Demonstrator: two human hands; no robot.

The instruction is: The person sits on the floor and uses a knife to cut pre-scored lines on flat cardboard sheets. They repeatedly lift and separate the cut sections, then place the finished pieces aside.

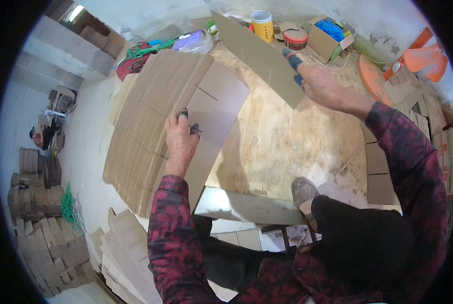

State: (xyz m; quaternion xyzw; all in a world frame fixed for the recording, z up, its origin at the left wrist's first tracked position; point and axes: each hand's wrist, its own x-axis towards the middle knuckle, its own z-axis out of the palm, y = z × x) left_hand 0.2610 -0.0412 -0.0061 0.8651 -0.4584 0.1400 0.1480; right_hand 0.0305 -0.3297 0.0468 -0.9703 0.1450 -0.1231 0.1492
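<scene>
A thick stack of cardboard sheets point(142, 116) leans at the left on a wooden board, its many edges showing and its smooth front sheet point(221, 93) facing right. My left hand point(180, 137) is at the stack's front edge, fingers bent and closed against the front sheet; dark covers sit on its fingertips. Out to the right, my right hand point(325, 86) grips a single cardboard sheet point(259, 58) by its right edge. That sheet is tilted and held apart from the stack. Dark covers are on these fingers too, and part of the grip is hidden behind the sheet.
Beneath is the wooden board point(282, 147), with my shoe point(305, 190) at its near edge. Along the wall stand a yellow-and-white tub point(262, 25), a red round container point(294, 39) and an open carton point(328, 38). An orange fan point(425, 61) is far right; cardboard piles point(49, 243) lie left.
</scene>
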